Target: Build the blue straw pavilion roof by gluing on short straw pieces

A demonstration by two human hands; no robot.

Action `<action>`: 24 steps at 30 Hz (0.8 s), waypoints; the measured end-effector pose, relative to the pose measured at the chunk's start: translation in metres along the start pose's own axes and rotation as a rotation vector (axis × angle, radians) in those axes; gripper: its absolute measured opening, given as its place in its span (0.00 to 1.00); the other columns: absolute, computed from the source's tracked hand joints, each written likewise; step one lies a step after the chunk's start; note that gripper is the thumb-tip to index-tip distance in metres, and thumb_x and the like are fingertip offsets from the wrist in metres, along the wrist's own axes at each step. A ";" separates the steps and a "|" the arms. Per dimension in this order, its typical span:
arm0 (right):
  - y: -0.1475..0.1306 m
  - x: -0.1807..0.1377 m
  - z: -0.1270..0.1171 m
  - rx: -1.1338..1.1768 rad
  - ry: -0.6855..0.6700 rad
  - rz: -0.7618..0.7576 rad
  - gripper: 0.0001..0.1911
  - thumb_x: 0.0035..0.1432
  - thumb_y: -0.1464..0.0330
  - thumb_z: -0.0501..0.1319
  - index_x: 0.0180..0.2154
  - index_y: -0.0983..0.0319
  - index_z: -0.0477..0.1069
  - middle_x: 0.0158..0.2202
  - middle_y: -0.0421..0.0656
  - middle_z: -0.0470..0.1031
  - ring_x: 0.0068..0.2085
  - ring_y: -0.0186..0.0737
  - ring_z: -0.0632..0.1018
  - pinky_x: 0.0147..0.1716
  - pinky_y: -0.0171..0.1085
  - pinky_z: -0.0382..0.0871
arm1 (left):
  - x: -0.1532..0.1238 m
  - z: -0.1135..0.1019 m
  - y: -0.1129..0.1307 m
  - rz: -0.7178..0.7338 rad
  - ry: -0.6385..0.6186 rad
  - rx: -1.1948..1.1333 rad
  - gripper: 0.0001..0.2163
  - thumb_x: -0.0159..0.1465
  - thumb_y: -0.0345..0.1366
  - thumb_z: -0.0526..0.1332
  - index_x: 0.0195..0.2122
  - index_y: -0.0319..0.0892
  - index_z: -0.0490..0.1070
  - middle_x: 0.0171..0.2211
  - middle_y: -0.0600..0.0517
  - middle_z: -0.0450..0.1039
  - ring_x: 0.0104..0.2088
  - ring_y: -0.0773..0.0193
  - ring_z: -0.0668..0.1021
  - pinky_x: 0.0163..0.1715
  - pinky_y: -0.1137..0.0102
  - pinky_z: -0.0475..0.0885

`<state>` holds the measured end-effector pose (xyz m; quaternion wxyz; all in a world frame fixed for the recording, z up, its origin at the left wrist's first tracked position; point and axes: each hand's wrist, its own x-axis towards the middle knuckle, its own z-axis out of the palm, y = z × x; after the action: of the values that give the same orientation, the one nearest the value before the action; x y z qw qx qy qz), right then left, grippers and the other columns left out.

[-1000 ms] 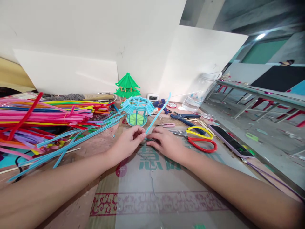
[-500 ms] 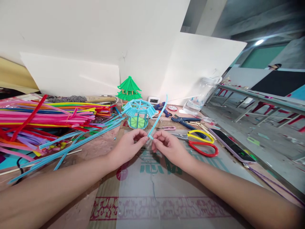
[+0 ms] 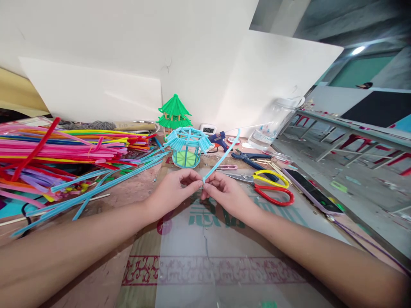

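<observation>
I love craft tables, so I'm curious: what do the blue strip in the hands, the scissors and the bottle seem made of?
Blue strip: likely fuzz-covered wire, matte; its free end stands up unsupported.
Scissors: grey metal blades, by their sheen; smooth, shiny red and yellow handles, probably plastic.
Bottle: see-through and glossy, likely plastic, possibly glass.

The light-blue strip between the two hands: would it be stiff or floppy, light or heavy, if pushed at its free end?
The strip is probably not limp, as its length rises unsupported from the left hand and right hand. It likely bends easily, being slim and gently curved. It looks light.
</observation>
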<state>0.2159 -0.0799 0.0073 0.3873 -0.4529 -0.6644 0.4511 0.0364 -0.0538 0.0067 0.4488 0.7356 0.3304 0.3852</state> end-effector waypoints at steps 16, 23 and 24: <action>0.003 -0.002 -0.002 -0.222 0.151 -0.148 0.07 0.57 0.64 0.61 0.34 0.61 0.71 0.29 0.39 0.73 0.31 0.36 0.73 0.32 0.36 0.68 | 0.002 0.000 -0.004 -0.056 0.009 -0.052 0.07 0.59 0.37 0.62 0.35 0.39 0.72 0.31 0.53 0.75 0.31 0.68 0.75 0.33 0.73 0.70; 0.000 0.000 -0.006 -0.082 0.150 -0.069 0.08 0.56 0.64 0.62 0.31 0.61 0.73 0.27 0.39 0.74 0.28 0.34 0.73 0.30 0.35 0.68 | 0.001 0.001 -0.009 -0.081 -0.020 -0.163 0.08 0.58 0.36 0.64 0.38 0.40 0.69 0.30 0.55 0.75 0.32 0.68 0.77 0.33 0.73 0.71; -0.001 0.001 -0.007 -0.066 0.140 -0.051 0.08 0.56 0.64 0.62 0.31 0.62 0.73 0.27 0.39 0.75 0.28 0.34 0.73 0.29 0.34 0.68 | 0.001 0.001 -0.010 -0.083 -0.028 -0.174 0.09 0.58 0.36 0.64 0.39 0.41 0.68 0.30 0.55 0.75 0.32 0.67 0.78 0.34 0.73 0.71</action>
<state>0.2216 -0.0777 0.0107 0.4293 -0.4788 -0.6612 0.3863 0.0369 -0.0494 -0.0025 0.5311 0.6848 0.3196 0.3831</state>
